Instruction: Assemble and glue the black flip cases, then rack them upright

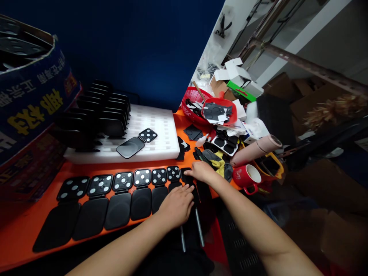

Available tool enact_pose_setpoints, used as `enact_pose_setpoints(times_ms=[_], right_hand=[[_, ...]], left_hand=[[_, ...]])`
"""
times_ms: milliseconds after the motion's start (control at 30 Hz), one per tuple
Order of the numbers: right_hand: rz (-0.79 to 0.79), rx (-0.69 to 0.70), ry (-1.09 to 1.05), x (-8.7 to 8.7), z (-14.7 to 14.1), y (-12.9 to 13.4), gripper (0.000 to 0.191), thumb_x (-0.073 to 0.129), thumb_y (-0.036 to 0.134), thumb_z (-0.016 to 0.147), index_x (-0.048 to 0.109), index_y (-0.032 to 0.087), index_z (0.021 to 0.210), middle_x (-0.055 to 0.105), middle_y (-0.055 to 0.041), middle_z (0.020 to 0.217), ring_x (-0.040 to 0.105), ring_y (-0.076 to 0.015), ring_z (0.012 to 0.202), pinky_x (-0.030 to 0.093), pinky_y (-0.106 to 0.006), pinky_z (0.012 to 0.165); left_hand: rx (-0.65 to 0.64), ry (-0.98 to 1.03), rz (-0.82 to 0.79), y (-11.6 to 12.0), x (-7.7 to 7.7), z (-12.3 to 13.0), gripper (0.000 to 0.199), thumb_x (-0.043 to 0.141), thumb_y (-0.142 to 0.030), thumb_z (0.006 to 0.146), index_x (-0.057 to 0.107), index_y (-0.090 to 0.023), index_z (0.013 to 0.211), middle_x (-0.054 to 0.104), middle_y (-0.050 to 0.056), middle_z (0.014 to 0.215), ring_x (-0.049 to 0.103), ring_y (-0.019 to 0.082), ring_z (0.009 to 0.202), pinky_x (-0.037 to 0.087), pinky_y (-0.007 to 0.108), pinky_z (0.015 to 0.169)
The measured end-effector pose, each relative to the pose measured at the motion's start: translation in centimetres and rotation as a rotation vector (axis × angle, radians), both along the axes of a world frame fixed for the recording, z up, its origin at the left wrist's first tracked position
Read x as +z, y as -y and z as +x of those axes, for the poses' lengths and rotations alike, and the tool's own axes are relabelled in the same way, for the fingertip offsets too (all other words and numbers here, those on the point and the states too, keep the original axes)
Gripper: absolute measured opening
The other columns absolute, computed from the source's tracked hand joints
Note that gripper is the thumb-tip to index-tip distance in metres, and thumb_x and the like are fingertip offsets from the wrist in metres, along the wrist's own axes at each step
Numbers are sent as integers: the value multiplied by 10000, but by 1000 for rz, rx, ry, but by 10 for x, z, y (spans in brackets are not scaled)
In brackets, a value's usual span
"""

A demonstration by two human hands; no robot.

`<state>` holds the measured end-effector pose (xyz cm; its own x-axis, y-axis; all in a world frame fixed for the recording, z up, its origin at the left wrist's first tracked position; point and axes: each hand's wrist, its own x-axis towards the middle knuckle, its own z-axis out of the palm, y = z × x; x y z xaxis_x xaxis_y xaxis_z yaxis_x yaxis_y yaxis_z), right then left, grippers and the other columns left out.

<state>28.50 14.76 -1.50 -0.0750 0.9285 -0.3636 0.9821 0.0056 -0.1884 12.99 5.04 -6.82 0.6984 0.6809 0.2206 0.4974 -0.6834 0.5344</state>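
Observation:
Several black hinged pieces lie unfolded in a row along the orange table; their upper squares (142,177) carry light round dots and their lower plates (117,211) are plain black. At the row's right end, my right hand (202,171) touches a dark square (185,174) that shows no dots, its fingers bent together. My left hand (176,205) rests palm down over the lower plates beside it, fingers slightly spread. Another unfolded piece (130,147) lies on the white foam tray (161,119), to the right of rows of upright black plates (112,124).
A large blue printed box (34,99) holding dark pieces stands at the left. To the right are a red basket (191,115), a red dustpan (234,115), a pink bottle (255,150), a red mug (244,177) and cloths. Cardboard boxes lie beyond.

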Motion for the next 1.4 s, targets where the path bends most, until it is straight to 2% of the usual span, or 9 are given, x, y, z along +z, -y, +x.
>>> enact_pose_setpoints(times_ms=[333,600,733,833,933,1000,1100,1267,1400], right_hand=[[106,222,-200,-10,-7,82,442,319,341,942,524,133,1274,461,-83,1372,408,-188,1277,293,-352,1076],[191,175,-204,-27,0,69,421,304,274,930,509,197,1289,454,-42,1373,386,-180,1293,216,-420,1105],[196,-1,-419,-12,5,66,380,375,341,906,613,185,1158,578,-76,1261,504,-194,1188,351,-361,1021],[248,-250,-468,1,10,81,435,341,449,912,662,156,920,688,-108,948,623,-201,911,456,-346,842],[-92,-426,-697,3,2,105,591,281,629,866,588,158,685,595,-40,558,544,-136,507,432,-262,513],[-357,-488,-975,1,-10,117,570,360,681,812,560,156,713,547,2,523,467,-96,430,353,-213,430],[-410,-515,-1220,1,-28,122,425,592,578,746,528,157,736,540,28,569,453,-68,464,333,-180,454],[-400,-447,-1214,1,-39,108,369,664,485,722,507,154,677,529,26,565,466,-77,499,352,-191,490],[-218,-380,-1144,4,-40,103,384,466,546,837,543,170,852,552,4,653,503,-113,557,408,-244,553]], left_hand=[[-21,34,3,0,2,0,325,473,-212,862,550,-158,1173,641,97,1160,542,222,1138,329,388,1044],[-51,41,-50,-2,-1,2,290,471,-201,853,570,-142,1119,577,134,1257,479,240,1219,319,428,1056],[-36,81,-84,-4,9,-4,150,512,-217,839,635,-187,919,614,87,1221,532,240,1167,377,427,1015],[9,134,-129,-5,24,-20,158,482,-254,876,638,-230,877,645,35,1171,589,192,1080,464,356,922],[77,286,-219,-4,33,-40,168,491,-215,863,650,-251,902,628,31,1170,584,177,1064,472,326,899],[117,416,-281,-4,33,-52,207,504,-142,821,670,-258,869,589,32,1209,561,189,1091,456,342,917],[191,514,-308,-4,26,-64,249,497,-99,788,692,-252,817,524,47,1268,529,212,1127,438,369,927],[273,562,-318,-2,20,-71,215,513,-157,798,703,-253,822,529,59,1246,527,226,1117,433,380,918],[394,568,-492,2,25,-73,144,562,-297,807,673,-204,802,661,32,821,617,180,776,485,298,727]])
